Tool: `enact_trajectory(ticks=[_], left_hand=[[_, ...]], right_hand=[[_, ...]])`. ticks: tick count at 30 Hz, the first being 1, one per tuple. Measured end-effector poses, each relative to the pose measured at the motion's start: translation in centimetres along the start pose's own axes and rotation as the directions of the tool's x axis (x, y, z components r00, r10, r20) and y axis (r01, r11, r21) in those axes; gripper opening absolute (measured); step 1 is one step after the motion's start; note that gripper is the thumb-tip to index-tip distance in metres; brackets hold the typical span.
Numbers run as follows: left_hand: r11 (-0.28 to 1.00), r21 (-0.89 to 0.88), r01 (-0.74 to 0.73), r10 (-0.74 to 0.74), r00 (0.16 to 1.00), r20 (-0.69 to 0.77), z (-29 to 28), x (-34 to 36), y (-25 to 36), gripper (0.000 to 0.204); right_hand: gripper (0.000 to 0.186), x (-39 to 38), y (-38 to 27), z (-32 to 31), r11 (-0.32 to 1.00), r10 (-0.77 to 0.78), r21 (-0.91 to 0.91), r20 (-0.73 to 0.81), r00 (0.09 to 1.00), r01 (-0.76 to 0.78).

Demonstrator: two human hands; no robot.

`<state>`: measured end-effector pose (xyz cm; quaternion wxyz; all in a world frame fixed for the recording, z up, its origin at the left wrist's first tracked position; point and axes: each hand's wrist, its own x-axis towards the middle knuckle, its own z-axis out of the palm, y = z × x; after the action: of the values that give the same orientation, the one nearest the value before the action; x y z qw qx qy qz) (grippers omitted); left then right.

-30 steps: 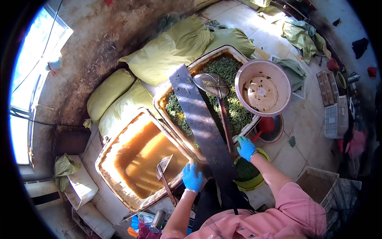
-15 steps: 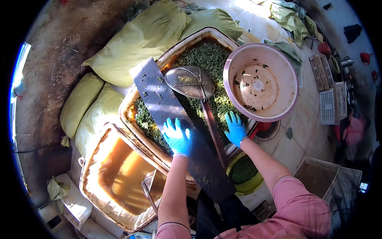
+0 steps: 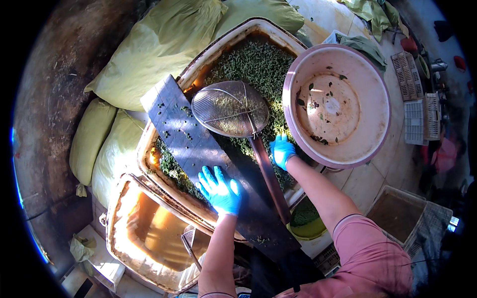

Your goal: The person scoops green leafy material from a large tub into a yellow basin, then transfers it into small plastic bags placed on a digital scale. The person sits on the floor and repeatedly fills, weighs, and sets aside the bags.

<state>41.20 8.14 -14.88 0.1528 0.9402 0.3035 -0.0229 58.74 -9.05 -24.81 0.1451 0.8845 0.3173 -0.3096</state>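
My left hand (image 3: 218, 191), in a blue glove, rests flat with fingers spread on a long dark board (image 3: 186, 131) laid slantwise across a large tub (image 3: 144, 149). The tub holds small round green buds or berries (image 3: 251, 62) in brownish liquid. Lying over the board and the buds is a round mesh strainer (image 3: 231, 108) with a long brown handle (image 3: 271, 179). My right hand (image 3: 282, 150), also blue-gloved, reaches onto the buds just right of that handle. Its fingers point away from me and hold nothing visible; their tips are partly hard to make out.
A pink basin (image 3: 370, 141) with scattered leaves stands on the right. A second tub (image 3: 121, 238) of brown liquid, with a small strainer (image 3: 189, 236), is at lower left. Nearer me is a yellow-green bucket (image 3: 310, 231). Full sacks (image 3: 154, 54) line the left; plastic crates (image 3: 415, 119) sit far right.
My right hand has moved left over the buds, closer to the strainer handle, and its fingers are less spread. My left hand stays on the board. The whole view has shifted slightly.
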Motion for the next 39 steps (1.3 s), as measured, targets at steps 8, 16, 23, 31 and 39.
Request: enact_trajectory(ticks=[8,16,23,31,39], left_hand=[[0.999,0.041,0.004,-0.004,1.000,0.011,0.0,0.1,0.1,0.068],[0.999,0.043,-0.005,0.005,1.000,0.000,0.4,0.0,0.0,0.068],[0.998,0.056,-0.024,0.024,1.000,0.006,0.4,-0.1,0.1,0.068],[0.998,0.037,-0.046,0.048,0.997,-0.056,0.7,0.1,0.3,0.066],[0.998,0.046,-0.039,0.041,0.999,-0.025,0.7,-0.2,-0.1,0.067]], right_hand=[[0.026,-1.6,-1.0,0.7,1.000,-0.010,0.025,-0.127,0.992,0.013],[0.032,-10.6,-1.0,-1.0,0.859,0.051,0.512,-0.090,0.995,0.003],[0.053,-12.1,3.1,1.1,-0.368,0.142,0.922,0.182,0.973,-0.119],[0.044,-13.0,4.8,3.8,-0.922,-0.178,0.283,0.293,0.939,-0.263],[0.053,-13.5,4.1,-0.2,-0.893,-0.120,0.394,0.261,0.958,-0.219]])
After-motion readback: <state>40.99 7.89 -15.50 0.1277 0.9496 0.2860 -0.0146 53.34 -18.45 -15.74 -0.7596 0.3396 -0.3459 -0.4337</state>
